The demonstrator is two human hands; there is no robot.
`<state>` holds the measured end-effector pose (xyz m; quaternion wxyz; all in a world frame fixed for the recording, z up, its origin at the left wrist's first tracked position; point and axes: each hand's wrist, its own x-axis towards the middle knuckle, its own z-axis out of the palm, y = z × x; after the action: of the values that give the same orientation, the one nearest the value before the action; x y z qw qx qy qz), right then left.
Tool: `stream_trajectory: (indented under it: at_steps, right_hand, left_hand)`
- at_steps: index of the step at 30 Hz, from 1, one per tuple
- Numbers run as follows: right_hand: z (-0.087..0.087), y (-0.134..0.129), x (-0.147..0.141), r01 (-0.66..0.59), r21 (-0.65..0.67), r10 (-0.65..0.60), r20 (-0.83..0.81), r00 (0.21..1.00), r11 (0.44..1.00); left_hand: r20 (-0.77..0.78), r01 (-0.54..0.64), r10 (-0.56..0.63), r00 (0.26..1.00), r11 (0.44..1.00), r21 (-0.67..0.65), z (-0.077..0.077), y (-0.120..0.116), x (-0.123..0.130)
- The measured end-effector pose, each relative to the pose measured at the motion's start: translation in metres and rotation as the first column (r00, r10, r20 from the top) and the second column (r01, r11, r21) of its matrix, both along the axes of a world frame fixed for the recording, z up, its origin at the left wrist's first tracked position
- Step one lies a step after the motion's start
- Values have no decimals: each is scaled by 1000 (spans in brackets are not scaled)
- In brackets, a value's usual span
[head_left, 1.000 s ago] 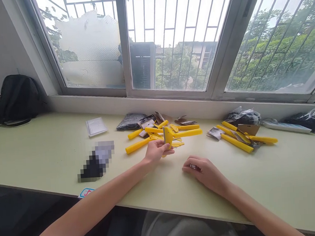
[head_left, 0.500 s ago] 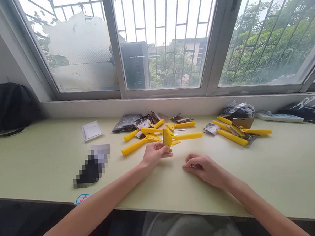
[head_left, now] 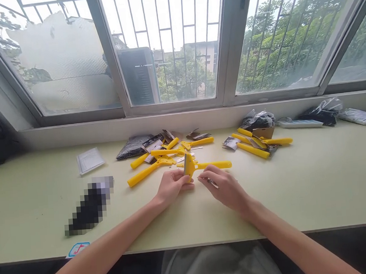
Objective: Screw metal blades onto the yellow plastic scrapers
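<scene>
My left hand [head_left: 175, 183] grips a yellow scraper [head_left: 189, 166] by its head, a grey edge facing left and the handle pointing right. Just right of the scraper head, my right hand [head_left: 221, 186] is closed, fingers pinched round a small metallic item [head_left: 211, 180] too small to name. Its fingers are below the scraper's handle. Behind my left hand lie several yellow scrapers [head_left: 144, 173] with dark and white cards. Another group of yellow-handled scrapers [head_left: 253, 150] lies to the right with brown and white cards.
On the pale green table [head_left: 328, 186], a clear packet [head_left: 90, 161] and a pixelated dark item [head_left: 88, 209] lie left. Black plastic-wrapped bundles [head_left: 258, 119] stand along the windowsill. A marked label [head_left: 78, 249] sits at the front edge; a dark bag is far left.
The view has turned right. My right hand has moved up and closer to the scraper head with the small metallic item. My left hand still holds the scraper.
</scene>
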<state>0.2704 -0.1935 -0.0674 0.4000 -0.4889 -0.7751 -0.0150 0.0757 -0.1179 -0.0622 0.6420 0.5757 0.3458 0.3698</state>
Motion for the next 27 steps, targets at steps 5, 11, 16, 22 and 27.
stream_trajectory:
  at_steps: [5,11,16,22,27]
  right_hand:
    - [-6,7,-6,101,-10,-100,67,993,995]
    - [-11,8,-6,115,13,-116,94,989,993]
    - [-11,6,-9,85,43,-90,147,985,995]
    - [-8,-8,-6,95,-109,-79,140,987,990]
    - [-10,-26,10,62,-235,-40,95,995,970]
  left_hand:
    - [38,40,-42,998,997,59,-5,-3,5]
    - [28,61,-66,997,984,169,-10,-7,6]
    - [39,73,-81,996,983,171,-11,-8,8]
    - [48,42,-50,998,987,153,-15,-4,8]
    - [51,18,-25,998,992,129,-17,-3,7]
